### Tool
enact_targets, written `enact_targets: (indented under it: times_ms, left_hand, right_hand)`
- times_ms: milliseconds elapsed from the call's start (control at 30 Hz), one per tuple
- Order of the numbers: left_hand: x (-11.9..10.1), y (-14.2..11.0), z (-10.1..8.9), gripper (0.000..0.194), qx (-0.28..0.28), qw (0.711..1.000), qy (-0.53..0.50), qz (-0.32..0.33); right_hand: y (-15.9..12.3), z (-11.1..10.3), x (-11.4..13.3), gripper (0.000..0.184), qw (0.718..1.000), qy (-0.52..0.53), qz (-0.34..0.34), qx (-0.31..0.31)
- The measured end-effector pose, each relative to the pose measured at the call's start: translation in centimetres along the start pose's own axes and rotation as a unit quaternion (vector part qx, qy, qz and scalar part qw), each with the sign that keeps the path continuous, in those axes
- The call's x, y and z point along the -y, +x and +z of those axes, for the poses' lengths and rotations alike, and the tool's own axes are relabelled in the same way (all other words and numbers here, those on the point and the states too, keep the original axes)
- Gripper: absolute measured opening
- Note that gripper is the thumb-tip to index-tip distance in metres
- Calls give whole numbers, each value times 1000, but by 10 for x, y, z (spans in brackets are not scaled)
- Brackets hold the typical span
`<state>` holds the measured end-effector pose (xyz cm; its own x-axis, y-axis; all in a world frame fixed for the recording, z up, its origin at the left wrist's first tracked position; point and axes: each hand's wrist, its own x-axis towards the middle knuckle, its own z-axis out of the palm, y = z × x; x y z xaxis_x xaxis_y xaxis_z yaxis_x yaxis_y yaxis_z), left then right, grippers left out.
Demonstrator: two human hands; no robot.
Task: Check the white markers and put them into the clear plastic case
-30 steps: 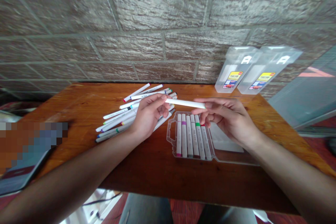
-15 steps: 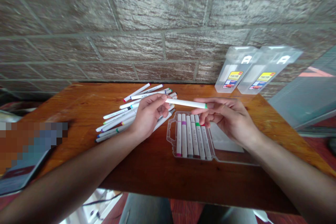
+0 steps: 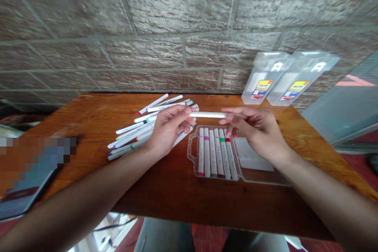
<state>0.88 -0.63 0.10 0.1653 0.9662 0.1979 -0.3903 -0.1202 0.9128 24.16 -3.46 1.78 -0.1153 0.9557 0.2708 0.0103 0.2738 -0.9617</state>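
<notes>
A white marker pen [image 3: 208,114] is held level above the table, one end in each hand. My left hand [image 3: 169,128] pinches its left end between thumb and fingers. The right end lies between the thumb and fingers of my right hand [image 3: 254,128], which hide its tip. Beneath the pen lies an open clear plastic case [image 3: 193,145] with several white markers [image 3: 217,153] side by side in its left half. Behind and left of my left hand is a loose pile of white markers [image 3: 132,128] with coloured ends.
Two clear plastic boxes [image 3: 258,80] with yellow labels stand at the back right against the brick wall [image 3: 183,51]. A dark-edged device [image 3: 26,197], partly blurred out, sits at the left of the wooden table [image 3: 165,197]. The case's open lid [image 3: 262,175] extends under my right forearm.
My right hand has moved slightly left along the pen, covering its green end. The pen has turned closer to level. My left hand has barely moved.
</notes>
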Motion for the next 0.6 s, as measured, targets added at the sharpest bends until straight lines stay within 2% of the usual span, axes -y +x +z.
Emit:
enact_targets:
  times_ms: [233, 600]
  left_hand:
    - [-3, -4, 0, 28, 36, 999, -11, -28]
    - [-1, -4, -4, 27, 74, 996, -37, -32]
  right_hand:
    - [8, -5, -3, 22, 991, 108, 76, -27]
    - [9, -5, -2, 24, 982, 149, 110, -47]
